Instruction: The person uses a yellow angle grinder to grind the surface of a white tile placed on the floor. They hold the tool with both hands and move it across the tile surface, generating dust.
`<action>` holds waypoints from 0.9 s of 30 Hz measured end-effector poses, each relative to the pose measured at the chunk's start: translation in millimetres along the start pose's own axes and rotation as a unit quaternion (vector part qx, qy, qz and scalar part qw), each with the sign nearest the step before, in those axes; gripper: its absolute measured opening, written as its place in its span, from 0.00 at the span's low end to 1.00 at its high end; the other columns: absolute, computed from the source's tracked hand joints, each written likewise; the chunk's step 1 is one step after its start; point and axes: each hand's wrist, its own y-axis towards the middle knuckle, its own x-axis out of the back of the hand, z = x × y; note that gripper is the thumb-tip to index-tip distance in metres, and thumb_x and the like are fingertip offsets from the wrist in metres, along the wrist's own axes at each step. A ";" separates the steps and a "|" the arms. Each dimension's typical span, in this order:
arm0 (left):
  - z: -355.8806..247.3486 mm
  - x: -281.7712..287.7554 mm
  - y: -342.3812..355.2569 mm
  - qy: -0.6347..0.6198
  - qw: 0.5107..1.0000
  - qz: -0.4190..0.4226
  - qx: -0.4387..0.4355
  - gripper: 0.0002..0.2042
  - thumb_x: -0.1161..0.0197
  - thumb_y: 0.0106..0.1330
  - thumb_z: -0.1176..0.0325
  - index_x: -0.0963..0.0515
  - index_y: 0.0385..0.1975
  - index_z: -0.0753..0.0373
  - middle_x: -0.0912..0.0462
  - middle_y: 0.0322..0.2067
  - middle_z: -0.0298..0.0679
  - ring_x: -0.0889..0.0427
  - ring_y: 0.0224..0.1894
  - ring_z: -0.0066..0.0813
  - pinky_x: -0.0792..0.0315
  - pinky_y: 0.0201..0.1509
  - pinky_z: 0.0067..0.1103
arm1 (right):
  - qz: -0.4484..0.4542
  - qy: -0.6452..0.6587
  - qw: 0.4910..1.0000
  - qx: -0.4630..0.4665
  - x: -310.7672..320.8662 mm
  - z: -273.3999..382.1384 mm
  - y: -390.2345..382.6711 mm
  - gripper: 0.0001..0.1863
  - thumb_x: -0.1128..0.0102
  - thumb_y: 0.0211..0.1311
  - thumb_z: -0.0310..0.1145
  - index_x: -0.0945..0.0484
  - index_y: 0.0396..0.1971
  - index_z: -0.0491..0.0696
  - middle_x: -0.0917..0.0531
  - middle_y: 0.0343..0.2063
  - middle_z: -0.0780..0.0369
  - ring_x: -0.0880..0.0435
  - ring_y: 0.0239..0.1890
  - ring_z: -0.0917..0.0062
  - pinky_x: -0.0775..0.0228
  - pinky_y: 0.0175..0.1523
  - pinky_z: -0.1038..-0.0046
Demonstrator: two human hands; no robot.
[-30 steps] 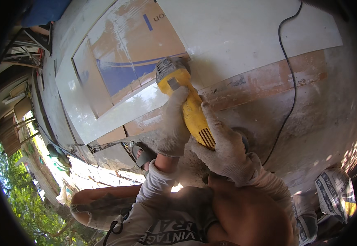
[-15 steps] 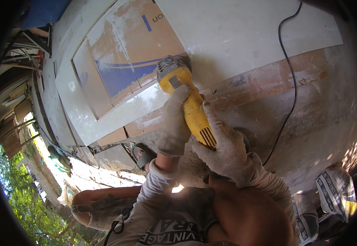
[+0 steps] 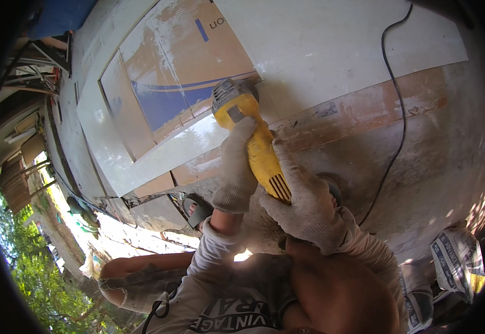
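Note:
A yellow angle grinder [image 3: 262,147] with a grey head is held in both my gloved hands, its body slanting from upper left to lower right. My left hand [image 3: 236,167] wraps the front of the body just behind the head. Around the rear, near the vent slots, my right hand [image 3: 301,192] is closed. The head lies over the edge of a pale flat sheet [image 3: 331,61], by a cut-out opening. Brown cardboard with a blue print [image 3: 170,103] shows in that opening. The grinder's disc is mostly hidden behind its head.
A black cord [image 3: 403,111] runs across the sheet and down the dusty concrete floor [image 3: 437,161]. Brown cardboard strips [image 3: 365,108] lie along the sheet's near edge. My sandalled foot [image 3: 194,210] is at the left. Printed bags [image 3: 457,261] lie at the lower right.
The grinder and both hands have shifted very slightly left and down across the sheet. The grip is unchanged.

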 end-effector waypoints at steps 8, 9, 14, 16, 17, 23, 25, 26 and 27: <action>-4.2 14.1 -3.1 -0.023 1.000 -0.016 -0.003 0.26 0.29 0.69 0.51 0.25 0.55 0.67 0.16 0.39 0.47 0.10 0.38 0.39 0.11 0.44 0.35 | 0.030 -0.009 1.000 0.001 -9.0 0.8 3.7 0.51 0.23 0.64 0.33 0.44 0.81 0.38 0.16 0.55 0.36 0.09 0.50 0.45 0.14 0.52 0.57; -5.3 15.0 -3.8 -0.025 0.999 -0.023 -0.004 0.26 0.29 0.69 0.51 0.25 0.54 0.67 0.16 0.39 0.47 0.10 0.38 0.39 0.11 0.44 0.35 | 0.025 -0.009 1.000 0.012 -11.1 0.6 4.9 0.51 0.23 0.64 0.33 0.44 0.81 0.37 0.16 0.55 0.36 0.08 0.50 0.45 0.14 0.52 0.57; -5.1 22.8 -6.6 -0.048 0.998 -0.040 -0.027 0.27 0.28 0.68 0.51 0.25 0.54 0.68 0.16 0.38 0.47 0.11 0.37 0.40 0.11 0.44 0.34 | 0.042 -0.006 0.999 0.015 -16.5 1.9 9.4 0.50 0.24 0.65 0.35 0.43 0.81 0.37 0.15 0.52 0.37 0.08 0.48 0.46 0.15 0.52 0.58; -4.1 30.2 -8.5 -0.036 0.997 -0.058 -0.023 0.28 0.28 0.68 0.50 0.25 0.54 0.68 0.16 0.38 0.47 0.11 0.37 0.40 0.11 0.44 0.35 | 0.072 0.006 0.997 -0.007 -16.8 2.8 12.0 0.50 0.24 0.66 0.36 0.43 0.81 0.37 0.15 0.51 0.37 0.09 0.48 0.46 0.15 0.52 0.58; -3.9 34.3 -9.4 -0.031 0.998 -0.049 -0.032 0.28 0.28 0.68 0.50 0.25 0.54 0.68 0.15 0.38 0.47 0.11 0.37 0.41 0.11 0.44 0.35 | 0.079 0.008 0.997 -0.002 -17.0 3.5 13.1 0.50 0.24 0.66 0.35 0.43 0.81 0.37 0.15 0.51 0.37 0.09 0.48 0.46 0.16 0.52 0.58; -2.1 35.7 -9.5 0.192 0.973 -0.060 -0.116 0.28 0.29 0.68 0.48 0.24 0.53 0.68 0.15 0.38 0.48 0.10 0.38 0.41 0.11 0.44 0.36 | 0.068 0.014 0.997 0.014 -16.2 7.1 11.3 0.50 0.22 0.65 0.34 0.42 0.80 0.36 0.15 0.50 0.38 0.08 0.50 0.48 0.15 0.53 0.59; -3.6 26.5 -9.5 0.072 0.995 -0.035 -0.064 0.28 0.29 0.68 0.48 0.23 0.53 0.68 0.15 0.38 0.48 0.10 0.38 0.41 0.11 0.44 0.36 | 0.041 0.004 0.999 0.028 -11.8 6.8 7.9 0.50 0.22 0.64 0.33 0.42 0.80 0.37 0.15 0.52 0.38 0.08 0.51 0.47 0.15 0.53 0.60; -3.2 20.1 -8.3 -0.017 0.999 -0.009 -0.028 0.28 0.29 0.68 0.48 0.23 0.53 0.68 0.15 0.38 0.49 0.10 0.39 0.41 0.11 0.44 0.36 | 0.031 0.003 0.999 0.025 -8.5 6.2 6.1 0.51 0.22 0.64 0.34 0.42 0.81 0.37 0.15 0.53 0.38 0.09 0.52 0.47 0.14 0.54 0.60; -3.0 13.6 -6.4 -0.009 1.000 -0.016 -0.014 0.28 0.29 0.68 0.48 0.23 0.53 0.68 0.15 0.38 0.49 0.10 0.39 0.41 0.11 0.44 0.36 | 0.022 0.002 0.999 0.023 -4.7 5.5 4.3 0.51 0.22 0.64 0.34 0.43 0.81 0.37 0.15 0.54 0.37 0.09 0.52 0.47 0.14 0.54 0.59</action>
